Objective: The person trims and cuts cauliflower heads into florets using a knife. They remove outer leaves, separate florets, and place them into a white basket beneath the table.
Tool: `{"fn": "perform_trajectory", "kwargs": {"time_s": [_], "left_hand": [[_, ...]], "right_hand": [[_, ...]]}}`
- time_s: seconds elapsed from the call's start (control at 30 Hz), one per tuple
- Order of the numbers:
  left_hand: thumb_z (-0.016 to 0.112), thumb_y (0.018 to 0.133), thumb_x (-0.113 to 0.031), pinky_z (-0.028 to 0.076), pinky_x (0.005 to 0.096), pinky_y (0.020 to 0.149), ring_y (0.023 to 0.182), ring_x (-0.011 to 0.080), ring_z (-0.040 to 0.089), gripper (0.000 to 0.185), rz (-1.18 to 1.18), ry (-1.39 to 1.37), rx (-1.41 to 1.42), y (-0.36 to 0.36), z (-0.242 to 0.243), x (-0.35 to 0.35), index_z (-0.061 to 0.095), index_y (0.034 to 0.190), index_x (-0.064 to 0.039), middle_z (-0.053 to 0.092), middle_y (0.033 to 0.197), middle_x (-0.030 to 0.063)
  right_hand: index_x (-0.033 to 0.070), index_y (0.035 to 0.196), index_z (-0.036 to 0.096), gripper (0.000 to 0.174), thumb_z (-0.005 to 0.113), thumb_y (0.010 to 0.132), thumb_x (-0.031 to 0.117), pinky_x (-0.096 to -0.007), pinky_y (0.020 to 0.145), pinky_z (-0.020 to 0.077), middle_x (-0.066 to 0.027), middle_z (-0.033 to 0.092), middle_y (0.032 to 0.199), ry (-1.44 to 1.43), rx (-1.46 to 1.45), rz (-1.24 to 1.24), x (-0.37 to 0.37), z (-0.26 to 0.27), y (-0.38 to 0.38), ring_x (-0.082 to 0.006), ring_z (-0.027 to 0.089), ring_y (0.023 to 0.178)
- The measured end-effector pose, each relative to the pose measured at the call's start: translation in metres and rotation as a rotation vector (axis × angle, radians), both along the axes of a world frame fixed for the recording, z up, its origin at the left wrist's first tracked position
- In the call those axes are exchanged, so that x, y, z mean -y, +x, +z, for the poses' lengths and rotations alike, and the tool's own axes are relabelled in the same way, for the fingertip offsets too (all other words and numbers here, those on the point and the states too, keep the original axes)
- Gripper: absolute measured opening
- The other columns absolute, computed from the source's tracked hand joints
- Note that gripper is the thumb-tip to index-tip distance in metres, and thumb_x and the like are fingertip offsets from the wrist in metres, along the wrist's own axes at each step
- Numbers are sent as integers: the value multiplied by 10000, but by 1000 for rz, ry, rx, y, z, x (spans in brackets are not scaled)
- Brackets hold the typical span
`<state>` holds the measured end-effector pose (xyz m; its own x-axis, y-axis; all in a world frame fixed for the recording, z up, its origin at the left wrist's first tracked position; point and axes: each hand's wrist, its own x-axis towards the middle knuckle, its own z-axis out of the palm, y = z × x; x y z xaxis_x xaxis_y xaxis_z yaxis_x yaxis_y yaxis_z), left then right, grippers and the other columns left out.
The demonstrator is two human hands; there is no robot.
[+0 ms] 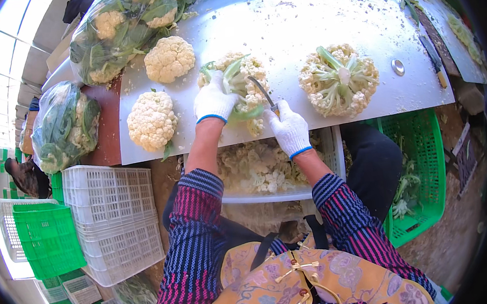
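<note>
In a white knit glove, my left hand [215, 97] grips a cauliflower head [252, 72] by its leaves and stem, at the near part of the metal tabletop [285, 33]. The gloved right hand [288, 128] is closed on a small curved knife [261, 89], whose blade points up and left beside that cauliflower. To the right a trimmed cauliflower [341, 80] lies stem side up. Two more cauliflower heads, one nearer [152, 121] and one farther [169, 59], lie curd side up on the left. Below the table edge, a white crate [268, 197] holds cauliflower florets [271, 180].
Bagged leafy cauliflowers [110, 38] lie at the upper left, with another bag [66, 127] below. White crates [114, 222] and green crates [49, 240] stand left. A green crate [438, 179] with leaves stands right. A knife [432, 58] and a round metal object [397, 67] lie on the table.
</note>
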<state>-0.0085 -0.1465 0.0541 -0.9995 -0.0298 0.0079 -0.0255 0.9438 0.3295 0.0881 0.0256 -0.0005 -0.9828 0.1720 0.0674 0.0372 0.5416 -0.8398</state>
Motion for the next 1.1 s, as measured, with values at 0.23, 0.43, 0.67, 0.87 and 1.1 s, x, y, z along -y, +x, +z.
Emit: {"fn": "perform_trajectory", "kwargs": {"time_s": [0.23, 0.43, 0.67, 0.87, 1.1], "left_hand": [[739, 661, -344, 499, 458, 933, 1055, 397, 630, 646, -391, -348, -177, -16, 17, 17, 584, 1237, -98, 631, 1134, 209], [718, 679, -305, 507, 436, 939, 1086, 380, 626, 638, -307, -86, 80, -20, 24, 15, 552, 1246, -65, 605, 1191, 226], [716, 702, -298, 511, 445, 923, 1095, 385, 619, 602, -228, -38, -70, -10, 8, 18, 542, 1226, -58, 597, 1175, 235], [719, 726, -310, 502, 468, 935, 1111, 396, 612, 595, -162, -25, 8, -14, 13, 9, 535, 1212, -21, 591, 1191, 244], [721, 728, -359, 494, 455, 957, 1124, 407, 613, 656, -154, -21, 36, -16, 21, 4, 529, 1249, -11, 591, 1227, 256]], "right_hand": [[78, 1086, 592, 371, 573, 944, 420, -497, 696, 526, -161, 710, 836, 274, 41, 83, -14, 8, -26, -387, 684, 784], [73, 1106, 588, 385, 555, 954, 426, -501, 714, 527, -164, 716, 848, 404, 102, 196, -26, 35, -36, -394, 686, 806], [18, 1048, 592, 401, 543, 955, 404, -522, 764, 523, -235, 700, 857, 326, 134, 165, 17, 42, -28, -421, 684, 832], [13, 1054, 590, 435, 508, 978, 434, -506, 763, 527, -231, 703, 882, 426, 109, 157, 19, 44, -45, -413, 684, 864], [11, 1023, 674, 471, 520, 966, 453, -479, 794, 531, -216, 705, 929, 534, 63, 134, 22, 29, -68, -391, 680, 886]]}}
